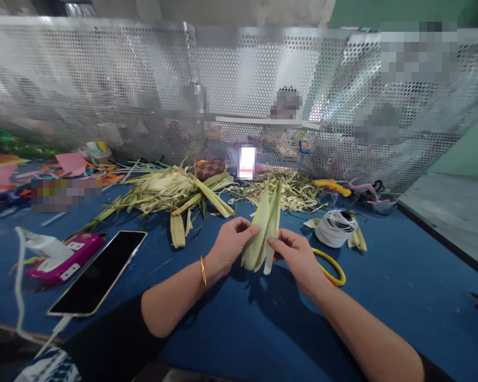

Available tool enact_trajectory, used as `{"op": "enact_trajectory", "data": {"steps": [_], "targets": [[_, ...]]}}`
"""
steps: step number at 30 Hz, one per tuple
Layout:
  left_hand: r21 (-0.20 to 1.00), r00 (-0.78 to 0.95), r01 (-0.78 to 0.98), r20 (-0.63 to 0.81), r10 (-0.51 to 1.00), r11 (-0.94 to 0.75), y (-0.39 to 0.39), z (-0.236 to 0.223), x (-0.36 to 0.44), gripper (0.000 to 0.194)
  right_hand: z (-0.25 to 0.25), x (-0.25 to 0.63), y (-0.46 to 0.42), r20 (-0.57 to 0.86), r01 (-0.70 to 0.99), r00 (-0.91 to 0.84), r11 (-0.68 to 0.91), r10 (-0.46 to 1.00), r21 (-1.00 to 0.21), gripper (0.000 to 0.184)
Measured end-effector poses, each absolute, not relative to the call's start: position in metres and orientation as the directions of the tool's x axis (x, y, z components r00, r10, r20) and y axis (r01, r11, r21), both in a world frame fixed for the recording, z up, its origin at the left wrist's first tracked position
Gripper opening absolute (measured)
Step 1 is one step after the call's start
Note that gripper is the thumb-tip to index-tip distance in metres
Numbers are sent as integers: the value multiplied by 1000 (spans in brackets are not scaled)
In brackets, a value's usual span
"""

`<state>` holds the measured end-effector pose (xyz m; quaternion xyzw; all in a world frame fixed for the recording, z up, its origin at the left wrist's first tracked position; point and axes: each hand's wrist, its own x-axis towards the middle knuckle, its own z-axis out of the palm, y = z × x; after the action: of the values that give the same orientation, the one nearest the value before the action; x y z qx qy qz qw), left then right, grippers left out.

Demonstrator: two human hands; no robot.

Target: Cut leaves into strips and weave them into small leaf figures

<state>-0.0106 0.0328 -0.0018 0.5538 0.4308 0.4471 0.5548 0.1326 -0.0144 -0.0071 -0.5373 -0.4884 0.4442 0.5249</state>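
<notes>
Pale green corn husks point(258, 241) are held upright above the blue table, between both hands. My left hand point(234, 240) is closed on their left edge, thumb in front. At the right edge, my right hand point(293, 253) pinches a narrow husk strip, its fingers partly hidden behind. Just right of that hand lies a yellow ring-shaped handle point(336, 270), perhaps of scissors, partly covered by the wrist. A spool of white string point(335, 229) stands farther right, with husk pieces around it. Behind the hands are a heap of corn husks point(163, 188) and a pile of thin husk shreds point(294, 193).
A black-screened phone point(99, 273) on a cable and a magenta power strip point(67, 260) with a white plug lie at left. Colourful paper scraps point(71, 163) cover the back left. A perforated metal screen point(151, 95) closes off the back. A yellow tool point(332, 187) lies at back right.
</notes>
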Motion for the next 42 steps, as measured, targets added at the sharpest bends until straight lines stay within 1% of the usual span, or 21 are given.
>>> {"op": "enact_trajectory", "data": {"steps": [7, 11, 14, 16, 17, 19, 20, 22, 23, 24, 25, 26, 27, 29, 30, 34, 36, 38, 39, 40, 42], "targets": [[988, 141, -128, -68, 988, 86, 40, 4, -17, 22, -7, 136, -12, 44, -7, 258, 48, 965, -999, 20], [992, 97, -123, -7, 995, 19, 55, 8, -27, 28, -7, 140, -10, 47, -39, 299, 61, 953, -997, 20], [992, 39, 43, 119, 992, -121, 75, 12, -47, 27, -7, 143, -8, 55, -48, 305, 73, 951, -996, 20], [934, 21, 282, 225, 974, -221, 89, 16, -64, 25, -7, 145, -7, 69, -51, 312, 89, 947, -995, 20], [852, 23, 460, 270, 963, -250, 95, 19, -73, 24, -6, 145, -7, 75, -54, 313, 96, 947, -994, 21], [631, -5, 751, 300, 954, -194, 100, 25, -86, 21, -4, 147, -6, 78, -54, 299, 99, 951, -994, 21], [534, -33, 831, 323, 946, -153, 100, 28, -89, 22, -3, 147, -6, 77, -51, 280, 95, 957, -994, 21], [423, -71, 888, 516, 854, -181, 93, 33, -86, 33, -1, 148, -6, 80, -31, 226, 89, 971, -996, 21], [404, -44, 878, 602, 797, -256, 88, 34, -80, 37, 0, 148, -6, 84, -13, 188, 88, 979, -996, 20], [430, -9, 836, 631, 775, -341, 81, 35, -72, 36, 1, 148, -7, 89, 9, 141, 89, 986, -996, 19], [508, 31, 759, 598, 801, -408, 73, 34, -62, 32, 1, 148, -7, 94, 34, 87, 92, 992, -995, 18], [615, 104, 652, 507, 856, -443, 65, 31, -52, 30, 2, 147, -8, 95, 61, 29, 93, 995, -994, 17], [716, 231, 542, 376, 897, -440, 58, 28, -42, 31, 3, 145, -9, 90, 91, -32, 92, 995, -992, 17], [854, 462, 371, 172, 870, -366, 46, 20, -26, 32, 3, 142, -11, 67, 144, -134, 87, 989, -986, 16], [886, 527, 330, 115, 842, -327, 42, 16, -21, 32, 3, 140, -12, 56, 164, -164, 83, 985, -983, 17], [938, 478, 260, 81, 874, -230, 38, 7, -18, 29, -3, 138, -12, 67, 207, -158, 100, 985, -973, 23], [973, 455, 190, 29, 890, -129, 39, 8, -21, 30, -6, 140, -11, 93, 210, -119, 117, 988, -971, 22], [993, 430, 118, -48, 902, -4, 38, 12, -23, 31, -7, 144, -10, 193, 252, -43, 198, 980, -947, 17], [995, 423, 92, -80, 903, 45, 37, 13, -24, 32, -7, 146, -10, 290, 325, -5, 276, 957, -905, 19], [994, 419, 70, -104, 902, 82, 35, 14, -24, 32, -7, 148, -10, 411, 434, 8, 367, 912, -823, 24], [991, 426, 32, -132, 895, 131, 32, 15, -22, 34, -5, 151, -12, 636, 675, -91, 517, 766, -526, 33]]}}
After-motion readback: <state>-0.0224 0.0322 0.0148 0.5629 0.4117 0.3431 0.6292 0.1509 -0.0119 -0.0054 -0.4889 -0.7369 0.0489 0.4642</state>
